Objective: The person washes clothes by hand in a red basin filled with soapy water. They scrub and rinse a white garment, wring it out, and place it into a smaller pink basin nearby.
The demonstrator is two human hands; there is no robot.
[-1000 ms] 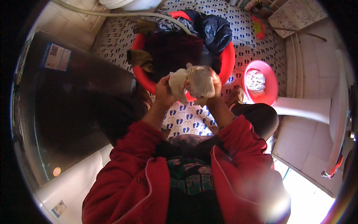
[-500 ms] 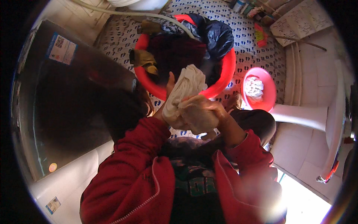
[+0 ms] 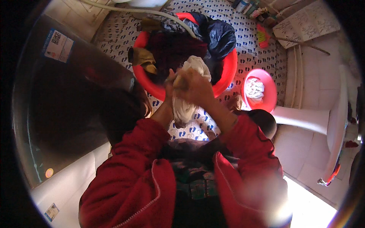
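A bunched white cloth [image 3: 184, 112], stained brownish at its lower end, hangs between my hands above the near rim of the red tub [image 3: 152, 89]. My left hand [image 3: 168, 85] grips it from the left, mostly hidden behind the cloth and my other hand. Across its front lies my right hand [image 3: 197, 89], fingers curled and pressed onto the cloth. A yellow-brown patch shows at these fingers; whether it is soap or stained fabric I cannot tell. Dark red and black clothes [image 3: 175, 47] fill the tub, with a mustard-coloured garment [image 3: 144, 57] over its left rim.
A black plastic bag [image 3: 220, 38] lies on the tub's far right. To the right, a pink basin [image 3: 270, 91] holds white cloth beside a white pedestal [image 3: 300, 118]. A pale hose [image 3: 152, 12] runs into the tub. A dark panelled appliance [image 3: 68, 114] stands left.
My right hand has moved up and left along the cloth, over its upper part. The brownish lower end now hangs free below my hands.
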